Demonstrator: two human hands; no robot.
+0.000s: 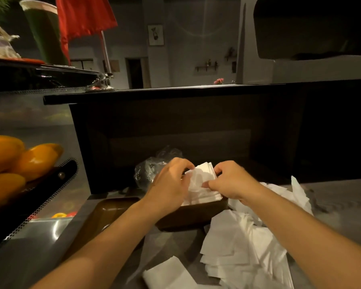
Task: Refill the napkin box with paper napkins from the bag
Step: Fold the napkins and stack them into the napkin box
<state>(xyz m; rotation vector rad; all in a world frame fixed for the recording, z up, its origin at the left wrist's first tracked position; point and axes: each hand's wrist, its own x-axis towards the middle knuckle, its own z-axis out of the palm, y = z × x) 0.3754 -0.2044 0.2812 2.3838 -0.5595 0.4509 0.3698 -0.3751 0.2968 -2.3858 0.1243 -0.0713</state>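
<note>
Two bare forearms reach in from the near edge — no sleeves, watch or bracelet showing — ending in the left hand [171,182] and right hand [230,180], both ungloved.

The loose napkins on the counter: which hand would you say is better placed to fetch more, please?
Probably the right hand: the loose napkins lie directly under that forearm, while the left hand is across the box.

No legible txt, labels or nos. anywhere; wall pic too blurry.

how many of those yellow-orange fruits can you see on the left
3: one at the upper left edge, one to its right, one below them. All sit in the dark tray; more may be hidden out of frame.
</note>
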